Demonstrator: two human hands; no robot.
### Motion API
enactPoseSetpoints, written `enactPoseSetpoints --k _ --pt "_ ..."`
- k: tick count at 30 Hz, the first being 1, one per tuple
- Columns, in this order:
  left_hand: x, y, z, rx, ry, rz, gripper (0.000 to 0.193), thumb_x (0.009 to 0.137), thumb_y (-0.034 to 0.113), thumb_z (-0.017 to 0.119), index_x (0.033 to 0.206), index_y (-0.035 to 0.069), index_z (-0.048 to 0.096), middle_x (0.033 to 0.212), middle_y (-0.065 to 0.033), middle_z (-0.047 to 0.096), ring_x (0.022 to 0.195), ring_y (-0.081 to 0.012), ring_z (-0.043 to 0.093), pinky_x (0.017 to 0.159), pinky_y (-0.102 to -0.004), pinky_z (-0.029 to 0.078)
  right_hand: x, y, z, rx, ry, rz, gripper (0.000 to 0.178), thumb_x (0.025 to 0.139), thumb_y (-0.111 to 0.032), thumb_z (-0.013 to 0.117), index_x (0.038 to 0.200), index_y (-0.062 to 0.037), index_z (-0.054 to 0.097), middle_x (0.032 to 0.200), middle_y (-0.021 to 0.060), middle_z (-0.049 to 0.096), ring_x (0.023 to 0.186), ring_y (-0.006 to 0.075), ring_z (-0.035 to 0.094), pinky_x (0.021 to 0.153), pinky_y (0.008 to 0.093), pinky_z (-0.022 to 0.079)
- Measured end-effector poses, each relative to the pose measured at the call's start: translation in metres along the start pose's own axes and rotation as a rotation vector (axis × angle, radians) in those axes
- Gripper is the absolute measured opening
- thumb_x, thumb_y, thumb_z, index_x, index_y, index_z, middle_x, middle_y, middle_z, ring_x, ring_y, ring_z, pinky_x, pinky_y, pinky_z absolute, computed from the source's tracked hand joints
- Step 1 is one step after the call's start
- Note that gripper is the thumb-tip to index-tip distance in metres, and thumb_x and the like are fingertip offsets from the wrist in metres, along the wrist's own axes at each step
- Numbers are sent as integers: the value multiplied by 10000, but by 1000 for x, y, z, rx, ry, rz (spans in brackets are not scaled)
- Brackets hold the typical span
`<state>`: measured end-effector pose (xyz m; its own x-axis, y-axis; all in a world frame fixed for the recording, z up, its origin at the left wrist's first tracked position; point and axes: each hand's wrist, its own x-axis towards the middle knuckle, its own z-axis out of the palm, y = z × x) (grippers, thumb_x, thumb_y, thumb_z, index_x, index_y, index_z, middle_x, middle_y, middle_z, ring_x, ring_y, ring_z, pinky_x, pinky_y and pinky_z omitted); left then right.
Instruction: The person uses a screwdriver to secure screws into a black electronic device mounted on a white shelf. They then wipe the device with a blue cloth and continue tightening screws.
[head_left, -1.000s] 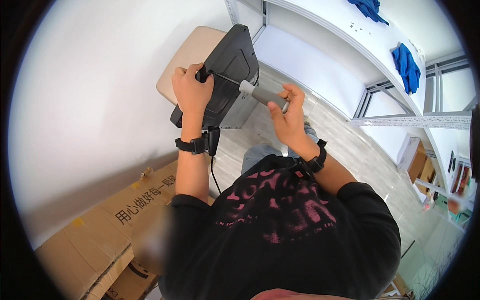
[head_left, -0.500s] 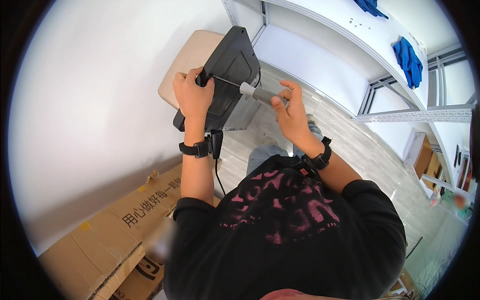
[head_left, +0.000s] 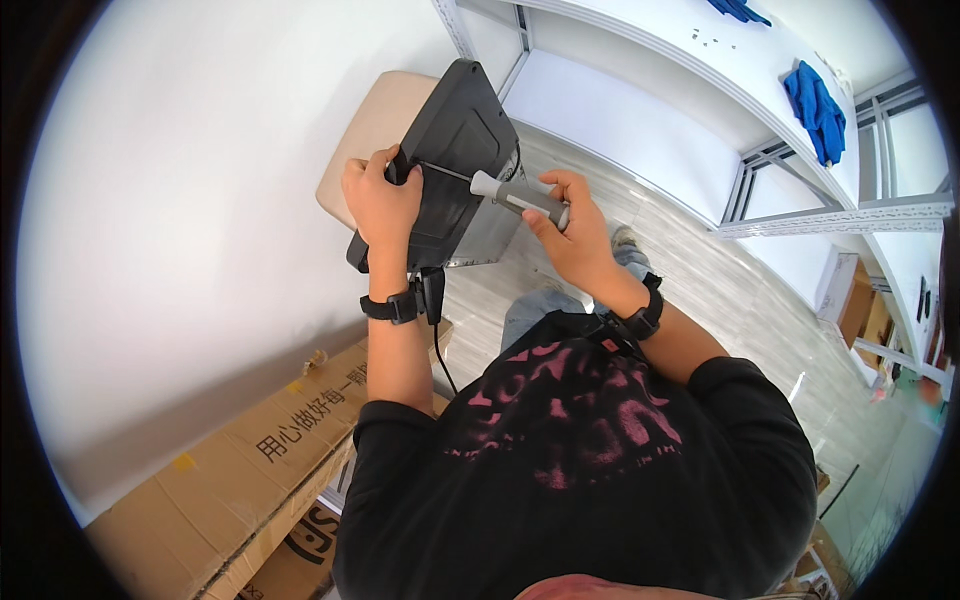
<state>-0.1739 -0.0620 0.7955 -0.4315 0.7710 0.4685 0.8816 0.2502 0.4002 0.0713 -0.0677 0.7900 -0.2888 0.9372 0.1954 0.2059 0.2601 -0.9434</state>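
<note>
One grey screwdriver was held in the right fingers, shaft reaching a black panel gripped by the left fingers. Turning, apparently underway, called for steady alignment.

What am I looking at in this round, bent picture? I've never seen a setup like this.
No machine here: these are a person's own bare hands. The view comes from a wide fisheye camera on their head, looking down, so straight edges curve. The left hand grips the edge of a black case; the right hand holds a screwdriver pointed at it. A beige cushion is partly hidden behind. Blue cloths lie on a white shelf; a cardboard box sits lower left.
</note>
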Motion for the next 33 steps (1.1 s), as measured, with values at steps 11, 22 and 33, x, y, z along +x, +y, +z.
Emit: enactPoseSetpoints --k 11,22,33 --pt "4 0 -10 -56 -43 -7 373 647 138 778 1005 98 680 903 -111 552 887 -307 540 784 -386 450 4 18 -39 227 53 119 256 882 -188 631 1093 -50 586 800 83 578 632 178 566 571 301 465" --pt "39 102 44 -446 -82 209 239 780 92 704 1008 45 647 853 -51 596 753 -149 556 675 -271 455 22 67 -164 798 112 559 309 921 -206 603 1156 -24 521 907 71 587 717 103 597 691 309 552" --pt "83 304 232 -663 -676 227 192 816 110 671 992 34 657 797 -40 641 698 -121 580 636 -251 461 77 136 -328 701 253 449 264 897 -104 520 1146 -44 580 932 100 657 640 90 520 598 227 444"
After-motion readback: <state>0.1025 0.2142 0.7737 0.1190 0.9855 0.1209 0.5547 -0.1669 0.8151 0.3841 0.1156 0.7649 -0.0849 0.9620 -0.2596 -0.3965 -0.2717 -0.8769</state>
